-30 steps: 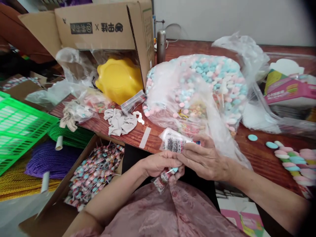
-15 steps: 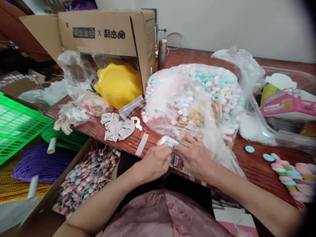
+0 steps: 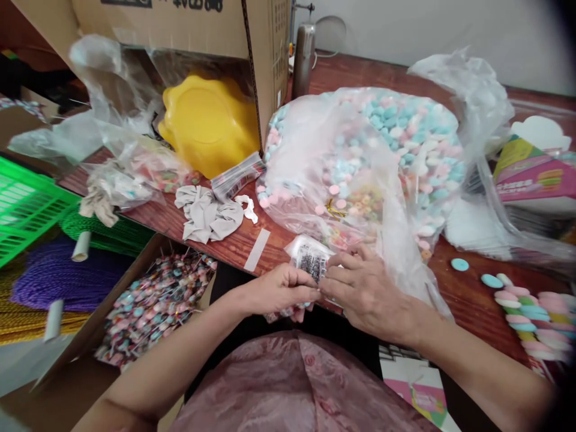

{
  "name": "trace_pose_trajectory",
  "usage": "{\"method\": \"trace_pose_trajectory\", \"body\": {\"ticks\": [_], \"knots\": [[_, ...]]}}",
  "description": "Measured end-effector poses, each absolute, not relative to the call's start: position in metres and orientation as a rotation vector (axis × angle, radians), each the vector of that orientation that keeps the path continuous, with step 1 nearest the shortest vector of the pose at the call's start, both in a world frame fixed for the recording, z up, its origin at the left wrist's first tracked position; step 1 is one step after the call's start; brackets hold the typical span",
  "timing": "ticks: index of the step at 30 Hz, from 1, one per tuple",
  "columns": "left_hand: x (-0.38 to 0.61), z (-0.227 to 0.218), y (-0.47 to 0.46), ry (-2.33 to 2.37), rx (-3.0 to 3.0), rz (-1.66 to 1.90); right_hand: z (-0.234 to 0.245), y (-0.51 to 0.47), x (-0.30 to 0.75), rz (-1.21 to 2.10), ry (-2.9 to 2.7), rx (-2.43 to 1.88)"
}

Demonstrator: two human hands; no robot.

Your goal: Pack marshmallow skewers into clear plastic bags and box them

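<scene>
Both my hands meet at the table's front edge on a small clear printed packet [image 3: 309,259] of candies. My left hand [image 3: 279,291] pinches its lower end, fingers curled closed. My right hand [image 3: 366,288] grips its upper side with fingers pressed together. Just behind them lies a big clear plastic bag [image 3: 360,156] full of pink, blue and white round candies.
A cardboard box [image 3: 189,36] with a yellow bowl [image 3: 207,123] stands at the back left. Crumpled white cloth [image 3: 209,216], small bags, a metal bottle [image 3: 303,60], loose candies [image 3: 531,306] and a pink package [image 3: 535,174] lie around. Below left are a box of wrapped candies [image 3: 153,306], a green crate [image 3: 27,204] and string spools.
My hands have stayed together on the packet, turning it so the printed label faces up. The camera has tilted down and closer to the table.
</scene>
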State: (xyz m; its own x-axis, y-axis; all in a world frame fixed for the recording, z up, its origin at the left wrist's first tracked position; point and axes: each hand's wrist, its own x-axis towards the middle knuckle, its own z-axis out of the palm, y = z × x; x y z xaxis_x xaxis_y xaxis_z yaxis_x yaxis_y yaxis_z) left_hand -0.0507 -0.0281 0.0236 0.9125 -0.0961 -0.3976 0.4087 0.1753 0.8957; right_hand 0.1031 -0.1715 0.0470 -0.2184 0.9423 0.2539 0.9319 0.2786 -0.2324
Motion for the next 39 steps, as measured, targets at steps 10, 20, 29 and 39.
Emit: {"method": "trace_pose_trajectory", "body": {"ticks": [10,20,29,39], "knots": [[-0.048,0.022,-0.052,0.452,1.522,0.049,0.055,-0.16,0.136,0.614,-1.517,-1.799],[-0.014,-0.009,-0.069,0.577,0.919,0.216,0.012,-0.104,0.179,0.026,-1.42,-2.492],[-0.02,-0.019,-0.067,0.587,0.869,0.248,-0.007,-0.089,0.178,0.026,-1.346,-2.55],[-0.034,0.0,-0.058,0.556,0.634,0.198,0.003,-0.095,0.193,0.323,-1.132,-2.083]]}}
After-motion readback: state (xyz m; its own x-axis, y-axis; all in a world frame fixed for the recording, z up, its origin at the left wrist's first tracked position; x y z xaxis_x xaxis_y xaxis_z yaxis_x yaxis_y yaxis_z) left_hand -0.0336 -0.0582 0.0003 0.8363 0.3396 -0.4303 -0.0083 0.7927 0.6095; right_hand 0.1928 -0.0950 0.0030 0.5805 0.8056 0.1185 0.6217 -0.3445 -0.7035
